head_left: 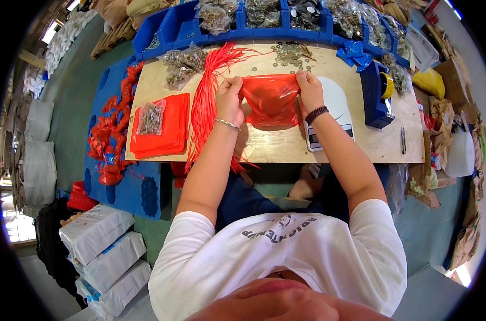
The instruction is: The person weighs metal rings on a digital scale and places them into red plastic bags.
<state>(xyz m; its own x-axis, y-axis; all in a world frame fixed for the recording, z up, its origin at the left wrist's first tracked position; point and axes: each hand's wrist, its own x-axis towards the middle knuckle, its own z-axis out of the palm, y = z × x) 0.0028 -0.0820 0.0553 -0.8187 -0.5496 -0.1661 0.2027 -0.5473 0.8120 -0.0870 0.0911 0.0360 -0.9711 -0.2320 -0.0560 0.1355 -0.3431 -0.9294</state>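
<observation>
A red plastic bag is stretched between my hands above the wooden table. My left hand pinches its upper left corner, and my right hand grips the upper right one. Something rounded and dark shows through the film, but I cannot make out what. Just left of my left hand lies a bundle of red plastic strands. Farther left is a stack of flat red bags, with a clear packet of metal hardware on top. A white kitchen scale sits partly behind my right forearm.
Blue bins of hardware packets line the table's far edge. Loose washers lie scattered before them. At the right stand a blue tape dispenser and a small knife-like tool. Filled red bags rest on a blue pallet at left.
</observation>
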